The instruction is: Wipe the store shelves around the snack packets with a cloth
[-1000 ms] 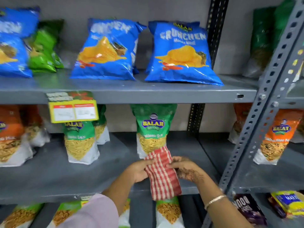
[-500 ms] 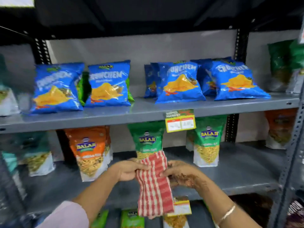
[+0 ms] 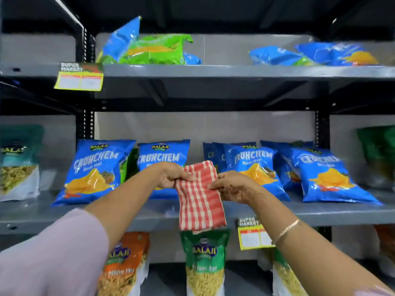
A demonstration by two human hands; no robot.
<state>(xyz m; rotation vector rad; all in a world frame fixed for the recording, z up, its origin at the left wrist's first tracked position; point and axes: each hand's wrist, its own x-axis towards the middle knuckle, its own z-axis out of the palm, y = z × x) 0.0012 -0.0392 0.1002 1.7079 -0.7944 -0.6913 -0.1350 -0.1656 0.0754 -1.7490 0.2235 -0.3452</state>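
A red-and-white checked cloth (image 3: 199, 199) hangs folded in front of the grey middle shelf (image 3: 320, 212). My left hand (image 3: 171, 176) grips its upper left edge. My right hand (image 3: 230, 185) pinches its right edge. Both hands are raised level with several blue Crunchem packets (image 3: 96, 171) that stand along this shelf. The cloth hangs clear of the shelf surface and covers part of the shelf's front lip.
The top shelf (image 3: 235, 71) carries blue and green packets (image 3: 154, 50). Below stand orange (image 3: 126, 263) and green Balaji packets (image 3: 205, 263). Yellow price tags (image 3: 79, 80) (image 3: 252, 236) hang from the shelf edges. Black slotted uprights (image 3: 88, 124) flank the bay.
My view has tilted up from the lower shelves to the Crunchem shelf and the top shelf. Both hands rose with the cloth, still holding it by its edges.
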